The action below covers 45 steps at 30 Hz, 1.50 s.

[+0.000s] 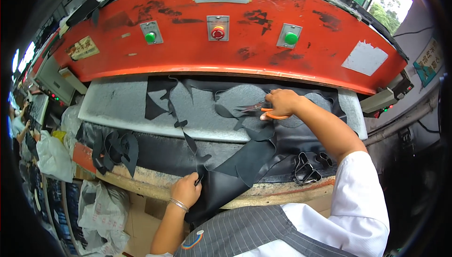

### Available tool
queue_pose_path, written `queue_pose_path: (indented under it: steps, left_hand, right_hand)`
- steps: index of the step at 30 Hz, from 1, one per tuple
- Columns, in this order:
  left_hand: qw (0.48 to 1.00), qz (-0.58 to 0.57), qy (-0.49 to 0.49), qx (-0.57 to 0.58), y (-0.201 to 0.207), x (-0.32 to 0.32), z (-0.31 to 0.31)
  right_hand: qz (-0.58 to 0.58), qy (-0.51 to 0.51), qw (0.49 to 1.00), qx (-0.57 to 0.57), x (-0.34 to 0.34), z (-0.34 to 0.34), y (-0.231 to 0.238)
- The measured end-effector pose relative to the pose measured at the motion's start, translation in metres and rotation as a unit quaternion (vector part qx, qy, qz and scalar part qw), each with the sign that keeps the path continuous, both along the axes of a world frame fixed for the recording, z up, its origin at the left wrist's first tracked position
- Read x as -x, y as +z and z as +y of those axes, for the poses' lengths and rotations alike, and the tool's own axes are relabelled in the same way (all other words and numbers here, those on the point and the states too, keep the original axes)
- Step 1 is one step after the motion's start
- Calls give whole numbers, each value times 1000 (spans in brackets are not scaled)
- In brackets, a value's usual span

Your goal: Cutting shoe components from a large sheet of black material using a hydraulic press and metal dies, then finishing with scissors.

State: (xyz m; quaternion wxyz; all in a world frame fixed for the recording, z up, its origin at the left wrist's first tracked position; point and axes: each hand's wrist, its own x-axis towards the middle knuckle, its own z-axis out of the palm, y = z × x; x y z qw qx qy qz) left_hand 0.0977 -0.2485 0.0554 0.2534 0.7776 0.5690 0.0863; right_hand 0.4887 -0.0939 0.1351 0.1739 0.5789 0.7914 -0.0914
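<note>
My right hand (281, 102) is closed around orange-handled scissors (275, 115), whose blades point left and lie against the black leather sheet (261, 155). Large rounded cut-outs in the sheet let the pale grey cutting board (115, 99) show through. Narrow strips of leather link its remaining parts. At the near edge, my left hand (185, 191) pinches the end of one strip, and a broad flap of the sheet hangs over the table edge beside it. The exact grip of the left fingertips is partly hidden.
Behind the board rises a red press beam (188, 59) with green buttons and a red one. Metal cutting dies (307, 170) stand at the near right. Curved black leather pieces (118, 148) lie at the left. White plastic bags (101, 205) sit below the wooden table edge (146, 184).
</note>
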Motion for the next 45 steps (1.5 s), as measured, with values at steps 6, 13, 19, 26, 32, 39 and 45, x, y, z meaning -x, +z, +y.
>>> queue_pose_path:
  steps: [6, 13, 19, 26, 32, 39, 45]
  left_hand:
    - [998, -14, 57, -20, 2, 25, -19]
    - [990, -96, 81, -57, 11, 60, -21]
    - [989, -114, 64, -67, 10, 89, -25]
    - [987, -147, 15, -61, 2, 109, -3]
    - [978, -197, -48, -46, 4, 121, 30]
    - [975, -223, -16, 5, -5, 130, 63]
    - [981, -125, -75, -130, 29, 71, 86]
  right_hand:
    - [-7, 92, 995, 23, 66, 8, -21]
    - [29, 96, 994, 35, 134, 20, -14]
    - [65, 104, 981, 148, 185, 10, -13]
    - [92, 59, 973, 203, 230, 33, -24]
    - [71, 70, 987, 128, 219, 23, -20]
    - [-39, -192, 978, -64, 21, -38, -1]
    - [-71, -296, 951, 50, -46, -63, -3]
